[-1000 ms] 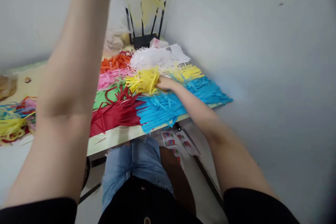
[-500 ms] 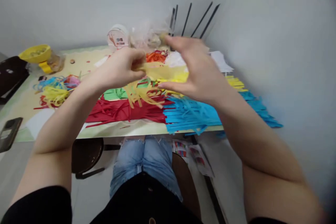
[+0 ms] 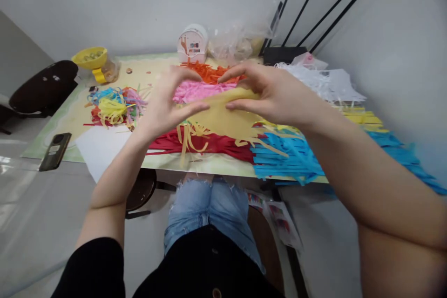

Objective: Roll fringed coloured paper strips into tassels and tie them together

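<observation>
My right hand (image 3: pixel 268 93) pinches a sheet of pale yellow tissue paper (image 3: pixel 223 116) with fringed ends, held above the table. My left hand (image 3: pixel 165 102) is open, thumb and fingers apart in a curve; its thumb tip is close to the paper's left edge, and I cannot tell if it touches. Below the sheet lie red fringed paper (image 3: pixel 206 144) and blue fringed paper (image 3: pixel 286 156). Just behind are pink paper strips (image 3: pixel 188 92) and orange paper strips (image 3: pixel 209 72). The far end of the yellow sheet is partly hidden by my right fingers.
A bundle of mixed-colour strips (image 3: pixel 113 107), a white sheet (image 3: pixel 101 144) and a phone (image 3: pixel 55 151) lie at the left. Behind stand a yellow bowl (image 3: pixel 90 57), a white tub (image 3: pixel 193 42), a plastic bag (image 3: pixel 233 44) and a black router (image 3: pixel 284 55). White strips (image 3: pixel 314 81) are at the right.
My left hand has let go of the yellow tissue paper and opened. My right hand, open before, now grips it. The view has shifted, so the table appears further right.
</observation>
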Tool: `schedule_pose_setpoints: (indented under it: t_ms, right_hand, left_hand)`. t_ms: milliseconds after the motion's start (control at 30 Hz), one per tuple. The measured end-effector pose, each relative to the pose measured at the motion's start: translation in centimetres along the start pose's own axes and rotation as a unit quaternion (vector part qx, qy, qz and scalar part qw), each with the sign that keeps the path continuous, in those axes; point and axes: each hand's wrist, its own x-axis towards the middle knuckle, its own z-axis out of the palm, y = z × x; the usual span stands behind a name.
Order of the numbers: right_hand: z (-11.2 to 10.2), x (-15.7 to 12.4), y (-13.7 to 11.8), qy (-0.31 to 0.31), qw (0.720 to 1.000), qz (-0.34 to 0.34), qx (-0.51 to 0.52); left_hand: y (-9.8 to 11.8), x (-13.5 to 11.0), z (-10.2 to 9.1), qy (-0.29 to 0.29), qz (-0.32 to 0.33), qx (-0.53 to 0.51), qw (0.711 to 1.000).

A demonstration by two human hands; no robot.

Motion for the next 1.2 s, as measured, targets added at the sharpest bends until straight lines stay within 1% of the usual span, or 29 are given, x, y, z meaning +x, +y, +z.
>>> schedule_pose_setpoints:
  t_ms: [67,133,233,333,367,433,500,567,667,733,800,833,1000,1133,1200]
  right_hand:
    - [0.3,-0.2,0.5,0.004,1.000,0.000,0.030]
    - [0.3,-0.3,0.9,0.008,0.999,-0.004,0.043]
    - [0.1,-0.4,1.1,0.013,0.999,-0.021,0.026]
    - [-0.1,-0.2,1.1,0.012,0.998,-0.038,0.055]
    - [0.0,0.0,1.1,-0.005,0.996,-0.039,0.079]
    - [0.2,0.2,1.2,-0.060,0.989,-0.028,0.132]
    - [0.6,0.3,1.4,-0.108,0.977,-0.010,0.181]
    - [1.1,0.4,1.5,-0.120,0.967,0.005,0.226]
    - [1.5,0.3,1.5,-0.079,0.963,0.039,0.253]
    - [1.5,0.1,1.4,-0.031,0.968,0.059,0.244]
    - [1.5,-0.1,1.3,0.015,0.968,0.066,0.240]
    - [1.5,-0.3,1.3,0.034,0.967,0.067,0.245]
    - [2.0,-1.3,1.3,0.107,0.947,0.069,0.295]
    - [2.6,-2.1,1.9,0.122,0.938,0.050,0.320]
    - [2.7,-2.5,2.3,0.119,0.937,0.031,0.328]
  left_hand:
    - [-0.2,-0.1,0.8,-0.068,0.000,-0.032,0.997]
    - [-0.6,0.2,1.4,-0.113,-0.018,-0.060,0.992]
    - [-0.8,0.8,1.4,-0.123,-0.028,-0.071,0.989]
    - [-0.3,1.0,0.6,-0.148,-0.006,-0.059,0.987]
    - [-0.1,1.0,0.3,-0.161,0.000,-0.054,0.985]
    - [0.1,0.9,-0.3,-0.174,0.008,-0.047,0.984]
    - [0.0,0.8,-0.6,-0.163,0.010,-0.054,0.985]
    - [-0.5,0.5,-0.5,-0.138,-0.003,-0.088,0.986]
    - [-1.7,0.1,0.2,-0.103,-0.038,-0.169,0.979]
    - [-2.4,-0.1,0.6,-0.104,-0.057,-0.209,0.971]
    - [-2.9,-0.3,0.8,-0.107,-0.073,-0.231,0.964]
    - [-3.0,-0.4,0.9,-0.099,-0.079,-0.239,0.963]
    - [-3.3,-0.9,1.4,-0.046,-0.069,-0.275,0.958]
    - [-3.5,-1.6,2.0,-0.005,-0.065,-0.318,0.946]
    - [-3.6,-1.8,2.2,-0.005,-0.061,-0.340,0.938]
